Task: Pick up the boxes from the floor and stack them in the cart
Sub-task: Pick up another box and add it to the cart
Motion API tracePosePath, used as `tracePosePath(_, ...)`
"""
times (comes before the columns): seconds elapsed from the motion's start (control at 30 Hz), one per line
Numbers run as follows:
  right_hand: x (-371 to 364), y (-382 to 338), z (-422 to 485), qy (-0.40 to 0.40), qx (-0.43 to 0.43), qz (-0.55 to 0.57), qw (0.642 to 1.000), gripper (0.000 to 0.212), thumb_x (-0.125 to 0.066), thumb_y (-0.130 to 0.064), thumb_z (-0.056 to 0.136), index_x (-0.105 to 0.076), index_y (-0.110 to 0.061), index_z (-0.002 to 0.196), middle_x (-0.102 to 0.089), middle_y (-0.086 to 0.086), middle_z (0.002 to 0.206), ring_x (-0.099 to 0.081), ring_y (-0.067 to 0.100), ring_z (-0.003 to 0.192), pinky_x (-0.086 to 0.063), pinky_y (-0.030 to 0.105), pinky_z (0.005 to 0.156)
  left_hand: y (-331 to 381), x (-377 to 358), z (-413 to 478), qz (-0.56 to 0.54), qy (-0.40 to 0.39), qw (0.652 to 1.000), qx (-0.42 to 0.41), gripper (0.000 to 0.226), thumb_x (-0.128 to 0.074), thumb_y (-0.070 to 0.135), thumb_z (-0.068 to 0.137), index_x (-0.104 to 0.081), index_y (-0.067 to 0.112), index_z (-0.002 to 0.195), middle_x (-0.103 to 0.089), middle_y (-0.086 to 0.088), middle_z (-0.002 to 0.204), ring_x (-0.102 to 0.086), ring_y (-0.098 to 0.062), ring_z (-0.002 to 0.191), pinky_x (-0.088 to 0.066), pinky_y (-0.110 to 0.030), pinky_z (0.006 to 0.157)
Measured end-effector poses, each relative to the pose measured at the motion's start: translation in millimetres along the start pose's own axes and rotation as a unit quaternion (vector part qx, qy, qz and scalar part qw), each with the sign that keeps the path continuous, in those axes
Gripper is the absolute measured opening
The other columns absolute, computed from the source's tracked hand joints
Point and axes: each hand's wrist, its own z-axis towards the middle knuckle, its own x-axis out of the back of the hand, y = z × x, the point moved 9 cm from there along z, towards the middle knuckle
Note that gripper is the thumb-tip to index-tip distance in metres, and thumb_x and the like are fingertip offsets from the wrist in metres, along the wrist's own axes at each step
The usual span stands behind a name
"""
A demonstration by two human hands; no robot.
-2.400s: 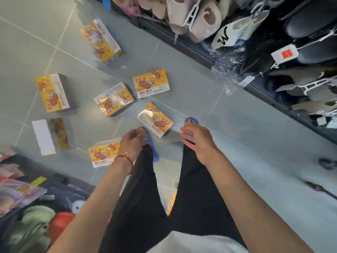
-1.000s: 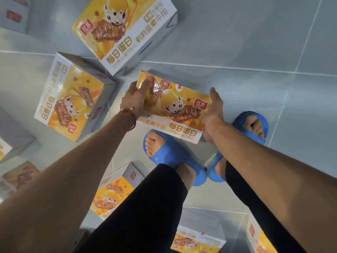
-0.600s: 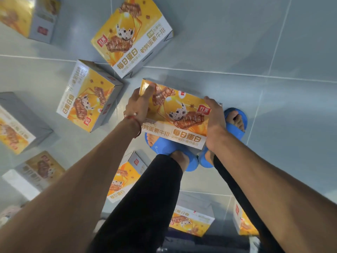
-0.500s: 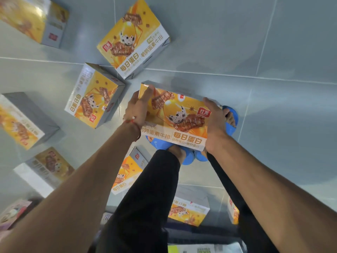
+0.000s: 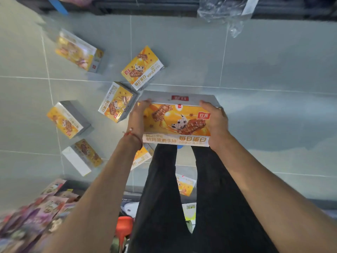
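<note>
Lifted clear of the floor (image 5: 273,70), the box (image 5: 176,123) sits between both hands' curled fingers (image 5: 207,105), gripped at its ends.

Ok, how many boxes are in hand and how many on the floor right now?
Held box, between left hand and right hand: 1
Floor boxes: 7, two partly hidden
Total: 8

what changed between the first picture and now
The hands were empty; now the left hand and right hand grip the box by its ends and have lifted it off the floor, towards the person. The other boxes stayed lying on the floor.
</note>
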Motion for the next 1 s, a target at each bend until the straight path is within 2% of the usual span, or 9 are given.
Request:
tracePosePath(0.07,9,-19,-30,-0.020,0.020,0.006,1.000,0.047,-0.078,-0.032,0.085,-0.061,-0.019,0.127,-0.080,0.008,0.097,-0.078,0.031,0.090,-0.061,0.056,0.091,17,2,-36,-0.010,0.004,1.000,-0.016,0.039,-0.066,0.052,0.073,-0.067,0.036,0.109,-0.076,0.005,0.091,-0.072,-0.023,0.093,-0.057,-0.043,0.085)
tracePosePath(0.13,20,-35,-60,-0.036,0.043,0.012,0.998,0.048,-0.077,-0.029,0.087,-0.058,-0.019,0.130,-0.079,0.009,0.101,-0.078,0.030,0.091,-0.062,0.054,0.089,33,1,-66,-0.021,-0.008,0.999,-0.038,0.067,-0.064,0.052,0.064,-0.061,0.034,0.128,-0.073,0.004,0.109,-0.069,-0.021,0.100,-0.056,-0.037,0.078)
tracePosePath(0.23,38,-56,-101,-0.058,0.073,0.013,0.996,0.053,-0.076,-0.028,0.088,-0.053,-0.027,0.136,-0.077,0.007,0.110,-0.077,0.027,0.096,-0.063,0.050,0.087,50,2,-92,-0.022,-0.014,0.997,-0.077,0.085,-0.066,0.057,0.055,-0.053,0.046,0.137,-0.056,-0.004,0.143,-0.061,-0.030,0.122,-0.055,-0.047,0.094)
tracePosePath(0.3,51,-68,-123,-0.066,0.090,0.025,0.993,0.057,-0.076,-0.024,0.088,-0.048,-0.030,0.137,-0.075,0.006,0.115,-0.077,0.024,0.096,-0.063,0.044,0.082,61,-3,-111,-0.028,-0.034,0.995,-0.088,0.082,-0.066,0.052,0.052,-0.054,0.051,0.134,-0.048,-0.008,0.150,-0.056,-0.037,0.127,-0.051,-0.053,0.100)
tracePosePath(0.43,78,-86,-160,-0.061,0.131,0.048,0.988,0.058,-0.075,-0.017,0.088,-0.045,-0.035,0.135,-0.071,0.004,0.120,-0.077,0.020,0.094,-0.062,0.040,0.078,88,-21,-161,-0.027,-0.079,0.989,-0.122,0.076,-0.063,0.040,0.056,-0.060,0.029,0.131,-0.071,-0.011,0.118,-0.068,-0.034,0.108,-0.053,-0.053,0.097)
tracePosePath(0.53,92,-94,-181,-0.059,0.164,0.073,0.982,0.062,-0.074,-0.012,0.090,-0.044,-0.037,0.138,-0.072,0.001,0.119,-0.078,0.017,0.090,-0.061,0.034,0.070,101,-33,-182,-0.025,-0.120,0.983,-0.138,0.082,-0.063,0.039,0.050,-0.060,0.021,0.129,-0.068,-0.018,0.123,-0.062,-0.043,0.116,-0.045,-0.063,0.102)
tracePosePath(0.7,103,-97,-205,-0.059,0.207,0.112,0.970,0.072,-0.074,-0.010,0.090,-0.041,-0.039,0.148,-0.074,-0.004,0.122,-0.077,0.019,0.098,-0.060,0.034,0.073,124,-50,-200,0.014,-0.178,0.969,-0.173,0.070,-0.071,0.036,0.067,-0.056,0.027,0.134,-0.073,-0.010,0.116,-0.069,-0.035,0.107,-0.054,-0.055,0.096)
tracePosePath(0.87,116,-91,-233,-0.054,0.251,0.136,0.957,0.053,-0.068,-0.012,0.094,-0.052,-0.036,0.138,-0.077,-0.003,0.116,-0.076,0.018,0.098,-0.060,0.029,0.072,141,-67,-209,0.081,-0.225,0.951,-0.196,0.067,-0.082,0.045,0.071,-0.055,0.042,0.133,-0.073,0.000,0.117,-0.071,-0.027,0.106,-0.054,-0.053,0.097)
tracePosePath(1.0,137,-88,-245,-0.034,0.265,0.190,0.945,0.051,-0.065,-0.009,0.094,-0.053,-0.031,0.138,-0.077,0.002,0.115,-0.077,0.022,0.098,-0.061,0.030,0.070,151,-99,-227,0.118,-0.286,0.925,-0.220,0.057,-0.078,0.036,0.081,-0.055,0.036,0.133,-0.074,-0.002,0.116,-0.070,-0.029,0.108,-0.052,-0.058,0.098)
